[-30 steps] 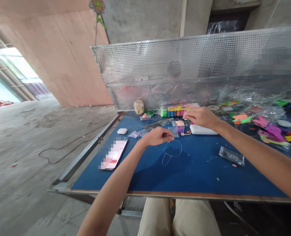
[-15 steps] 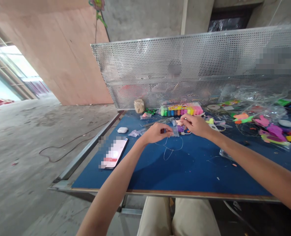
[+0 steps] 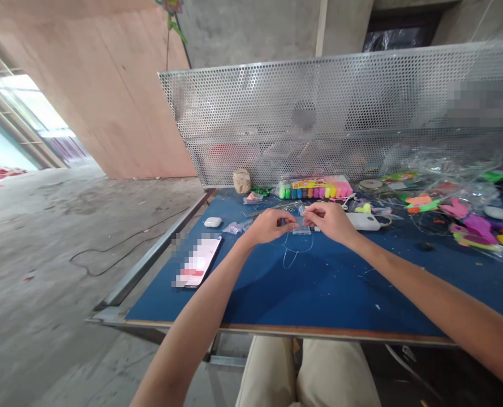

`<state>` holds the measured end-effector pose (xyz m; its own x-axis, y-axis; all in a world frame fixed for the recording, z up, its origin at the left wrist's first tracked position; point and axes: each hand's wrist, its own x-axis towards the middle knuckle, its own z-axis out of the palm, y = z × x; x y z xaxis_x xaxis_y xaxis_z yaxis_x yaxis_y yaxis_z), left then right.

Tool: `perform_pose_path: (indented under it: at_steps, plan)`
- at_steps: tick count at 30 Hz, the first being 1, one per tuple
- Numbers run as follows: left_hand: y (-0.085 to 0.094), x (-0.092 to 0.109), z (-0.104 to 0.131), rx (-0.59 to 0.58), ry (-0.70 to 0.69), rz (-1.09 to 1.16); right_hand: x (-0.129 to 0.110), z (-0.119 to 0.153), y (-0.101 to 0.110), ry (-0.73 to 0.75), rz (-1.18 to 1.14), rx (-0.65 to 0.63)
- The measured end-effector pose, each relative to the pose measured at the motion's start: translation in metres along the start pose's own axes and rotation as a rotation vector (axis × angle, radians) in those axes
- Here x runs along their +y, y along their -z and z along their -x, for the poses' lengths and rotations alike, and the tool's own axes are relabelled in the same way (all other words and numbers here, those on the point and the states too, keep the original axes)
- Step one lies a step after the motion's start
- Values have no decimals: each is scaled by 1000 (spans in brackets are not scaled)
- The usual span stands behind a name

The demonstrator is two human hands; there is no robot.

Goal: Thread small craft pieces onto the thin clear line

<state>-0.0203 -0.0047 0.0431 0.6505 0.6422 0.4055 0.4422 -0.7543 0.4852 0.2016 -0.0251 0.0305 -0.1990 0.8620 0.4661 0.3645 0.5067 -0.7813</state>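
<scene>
Above the blue table, my left hand (image 3: 274, 225) is closed in a pinch, its fingertips on something too small to make out. A thin clear thread (image 3: 291, 259) hangs in loops below the fingers. My right hand (image 3: 325, 219) is also pinched, just right of the left one; what its fingertips hold is too small to tell. The two hands are close but apart. Between and behind them lies a small clear plastic bag (image 3: 302, 229). A white device (image 3: 364, 221) with a cable lies beyond my right wrist.
A phone (image 3: 201, 263) and white earbud case (image 3: 213, 222) lie left on the blue table (image 3: 302, 305). A pack of coloured clay (image 3: 314, 189) stands by the perforated metal panel (image 3: 243, 124). Colourful foam pieces (image 3: 478, 227) and plastic bags clutter the right.
My right hand has moved slightly left and down, closer to my left hand, uncovering the white device. The thread loop below has changed shape.
</scene>
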Motion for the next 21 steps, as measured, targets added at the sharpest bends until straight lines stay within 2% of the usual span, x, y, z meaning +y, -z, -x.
perform_pose_path:
  at_steps: [8, 13, 21]
  plan:
    - [3, -2, 1, 43, 8, -77, -4, 1, -8, -168, -194, -39]
    - [3, 1, 0, 53, 7, -107, -1, 4, -8, -183, -300, -63]
    - [7, 1, 2, 26, 41, -81, 5, 12, -8, -186, -310, -88]
